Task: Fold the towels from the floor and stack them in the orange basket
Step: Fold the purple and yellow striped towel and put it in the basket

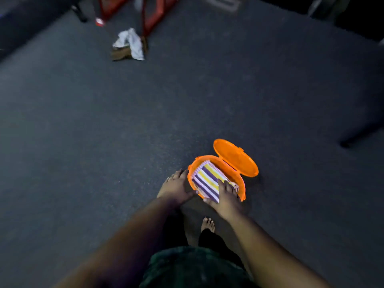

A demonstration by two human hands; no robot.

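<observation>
The orange basket stands on the dark floor with its lid swung open behind it. Inside lies a folded towel striped purple, yellow and white. My right hand rests on the towel's near right part with the fingers laid flat. My left hand lies against the basket's left wall, fingers spread and relaxed. Far back on the floor sits a crumpled white towel over a brown one.
Red furniture legs stand just behind the crumpled towels. My bare foot is on the floor close to the basket's near side. A dark leg of some furniture reaches in at the right. Dark carpet spreads between basket and towels.
</observation>
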